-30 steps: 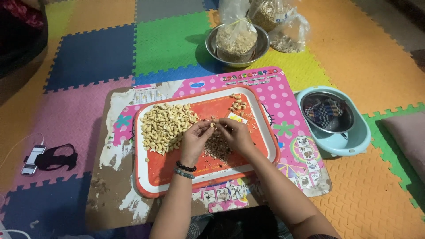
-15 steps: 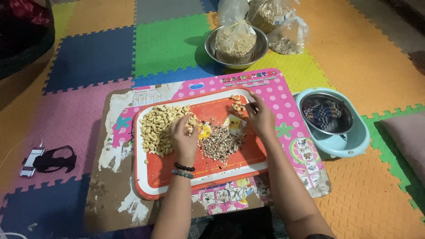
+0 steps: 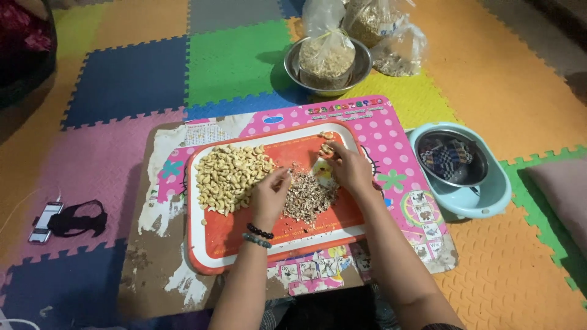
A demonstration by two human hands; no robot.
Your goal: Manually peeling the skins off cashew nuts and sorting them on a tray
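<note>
Nearest the person, both forearms reach forward over a worn pink board (image 3: 391, 131) onto a red tray with a white rim (image 3: 244, 235), whose long axis runs left to right across the view. The left hand (image 3: 270, 197), with two bead bracelets (image 3: 259, 236) at the wrist, lies on the tray with its fingers curled together, their tips at the right edge of the pile of pale cashew nuts (image 3: 229, 177); whether it pinches a nut cannot be told. That pile sits in the left half of the tray, a loose heap of cream, curved kernels that point every way.

Between the two hands lies a heap of brown skins and crumbs (image 3: 309, 197), darker and finer than the nuts, roughly at the tray's middle. The right hand (image 3: 350, 168) rests just beyond it, fingers bent and drawn together at a few separate nuts (image 3: 326, 146) near the tray's far right corner; its grip is too small to make out.

To the right, off the board, stands a light blue basin (image 3: 489, 198) holding a steel bowl with a checked cloth (image 3: 449, 157) inside. Far left on the foam mat lies a phone with a black strap (image 3: 64, 219).

Farthest away, beyond the board, a steel bowl (image 3: 361, 70) holds a clear bag of nuts (image 3: 327, 52), with more clear bags (image 3: 391, 36) just behind it. Coloured puzzle mats (image 3: 232, 58) cover the floor.
</note>
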